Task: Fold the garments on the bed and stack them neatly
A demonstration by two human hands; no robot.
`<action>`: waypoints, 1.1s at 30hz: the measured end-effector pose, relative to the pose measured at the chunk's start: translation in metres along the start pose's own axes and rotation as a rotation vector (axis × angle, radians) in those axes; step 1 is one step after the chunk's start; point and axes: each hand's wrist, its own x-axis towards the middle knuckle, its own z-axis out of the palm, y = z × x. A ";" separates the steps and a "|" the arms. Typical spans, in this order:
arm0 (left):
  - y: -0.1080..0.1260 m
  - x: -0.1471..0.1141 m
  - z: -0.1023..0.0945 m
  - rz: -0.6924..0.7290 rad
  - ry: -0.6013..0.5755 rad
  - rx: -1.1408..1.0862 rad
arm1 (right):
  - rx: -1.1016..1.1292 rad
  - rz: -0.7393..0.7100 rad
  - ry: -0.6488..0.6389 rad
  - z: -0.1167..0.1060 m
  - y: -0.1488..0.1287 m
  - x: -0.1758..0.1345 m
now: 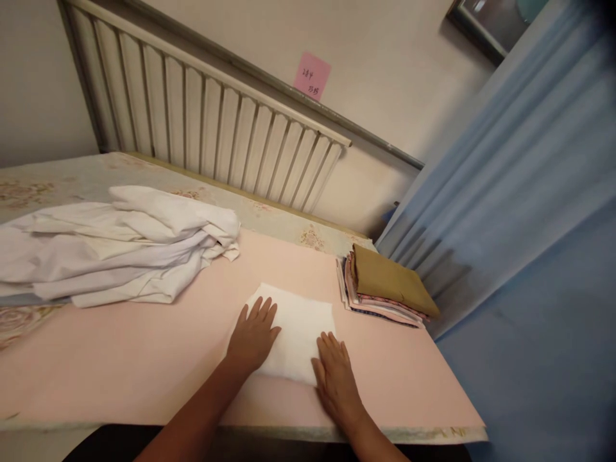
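A white folded cloth (299, 327) lies flat on the pink sheet (158, 359) in front of me. My left hand (253, 337) rests palm down over its left edge, fingers stretched out and slightly spread. On the cloth's right edge lies my right hand (337, 375), also palm down with the fingers extended and the thumb apart. Neither hand grips anything. The parts of the cloth beneath both palms are hidden.
A crumpled heap of white fabric (120, 247) is at the left. To the right sits a stack of folded cloths (394, 279), mustard-coloured on top. Behind the table is a radiator (216, 122); a blue curtain (481, 192) hangs along the right side.
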 end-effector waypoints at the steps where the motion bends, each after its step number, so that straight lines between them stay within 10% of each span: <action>1: 0.000 0.000 0.000 -0.004 0.003 -0.003 | 0.015 0.014 0.014 -0.001 -0.004 0.005; 11: 0.001 0.001 -0.004 -0.004 -0.002 -0.007 | 0.121 -0.137 0.027 0.013 -0.049 0.046; 33: -0.001 0.000 0.002 -0.003 -0.020 -0.012 | -0.020 -0.006 0.010 0.010 0.009 0.001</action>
